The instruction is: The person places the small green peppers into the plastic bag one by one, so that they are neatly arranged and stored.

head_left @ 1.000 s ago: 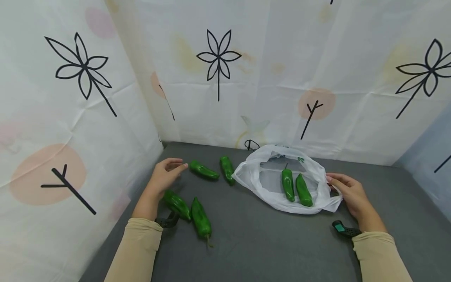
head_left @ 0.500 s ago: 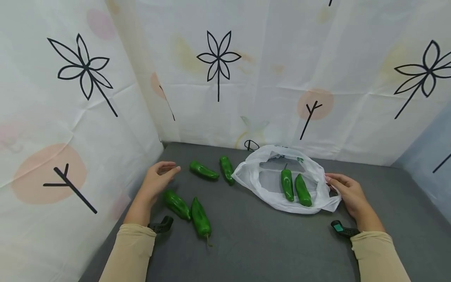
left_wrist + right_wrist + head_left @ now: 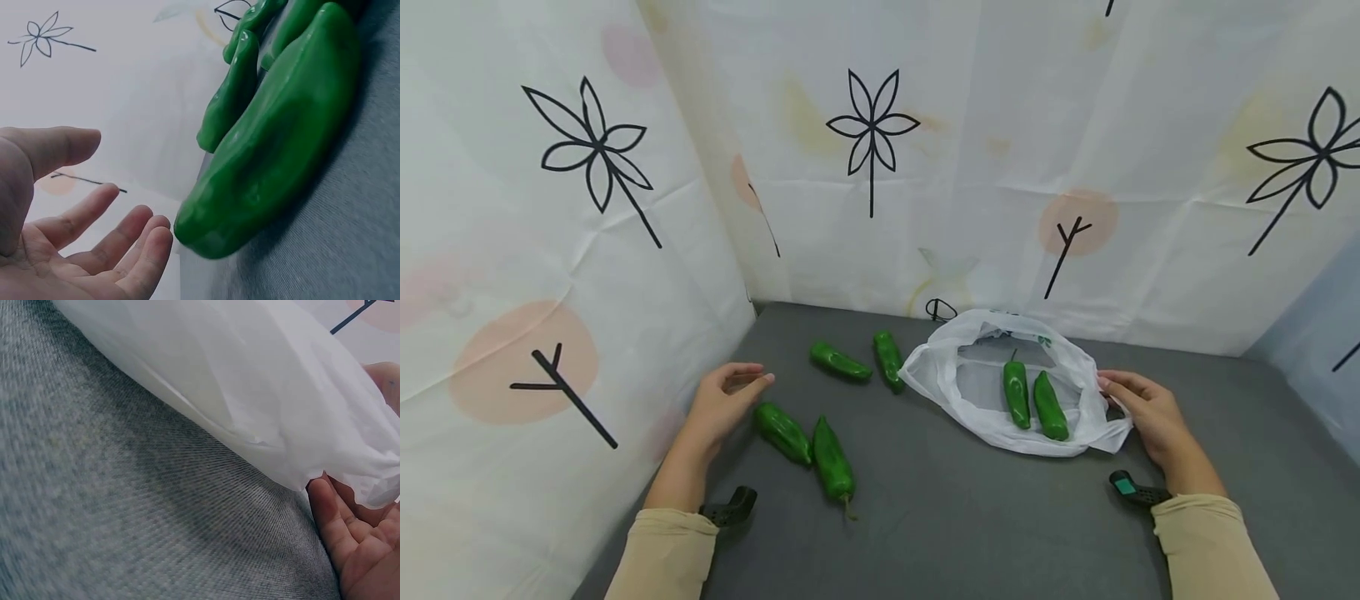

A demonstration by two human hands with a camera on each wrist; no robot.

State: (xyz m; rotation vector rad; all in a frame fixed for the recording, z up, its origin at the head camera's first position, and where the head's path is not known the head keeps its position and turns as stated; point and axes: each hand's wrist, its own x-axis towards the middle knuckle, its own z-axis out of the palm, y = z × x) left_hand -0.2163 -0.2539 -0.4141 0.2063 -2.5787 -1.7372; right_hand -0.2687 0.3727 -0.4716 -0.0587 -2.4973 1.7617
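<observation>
In the head view my left hand (image 3: 718, 406) hovers over the table's left side, fingers relaxed and holding nothing. Just right of it lies a green pepper (image 3: 782, 432), large in the left wrist view; a second pepper (image 3: 832, 461) with a stem lies beside that one. Farther back are two more green peppers, one lying slantwise (image 3: 840, 362) and one more upright in view (image 3: 888, 360). A white plastic bag (image 3: 977, 423) lies with its mouth spread and two peppers (image 3: 1016, 394) inside. My right hand (image 3: 1153, 412) pinches the bag's right edge.
The grey table (image 3: 955, 525) meets a white patterned cloth (image 3: 1000, 183) at the back, and more cloth (image 3: 497, 467) stands along the left side. A dark wrist strap (image 3: 730, 507) is on each arm.
My left hand has drawn back left and toward me, away from the rear peppers, staying empty. The right hand keeps its hold on the bag. The peppers have not visibly moved.
</observation>
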